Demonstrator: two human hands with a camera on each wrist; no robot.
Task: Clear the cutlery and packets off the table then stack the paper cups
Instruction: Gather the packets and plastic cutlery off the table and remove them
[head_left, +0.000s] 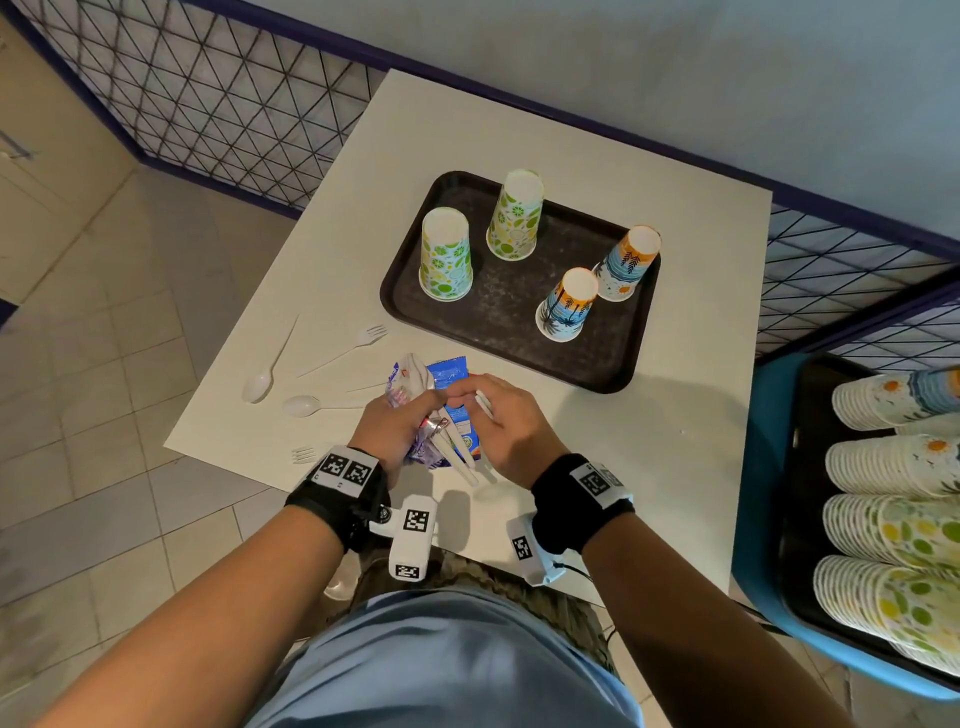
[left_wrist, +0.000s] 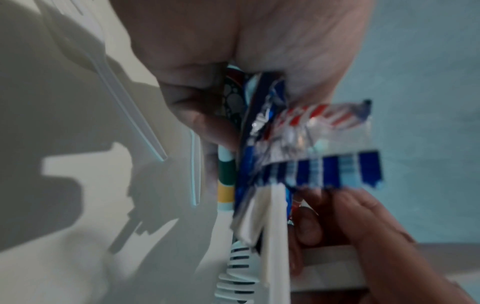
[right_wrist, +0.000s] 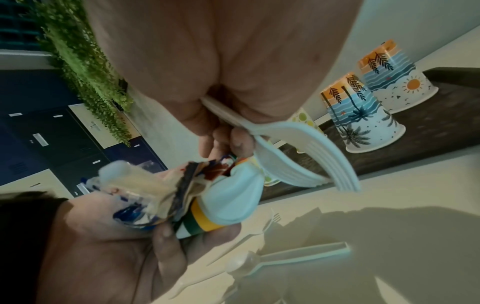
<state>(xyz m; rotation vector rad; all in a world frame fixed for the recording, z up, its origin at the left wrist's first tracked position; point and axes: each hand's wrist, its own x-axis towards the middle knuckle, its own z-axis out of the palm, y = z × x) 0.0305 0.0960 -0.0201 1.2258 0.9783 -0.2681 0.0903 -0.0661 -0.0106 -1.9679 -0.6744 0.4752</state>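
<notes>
Both grips are full: the left hand (head_left: 395, 423) clutches a bundle of packets (head_left: 447, 376) and cutlery, the right hand (head_left: 506, 423) just beside it pinches white forks (right_wrist: 306, 164); cups (head_left: 447, 254) stand beyond on the tray (head_left: 618, 364).

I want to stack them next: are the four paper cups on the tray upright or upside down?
Upside down. All four paper cups stand on the tray with closed bases up, wide rims down.

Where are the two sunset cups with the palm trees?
In the head view, the two sunset cups stand upside down at the right end of the dark tray, side by side, right of the two lime-print cups.
</notes>
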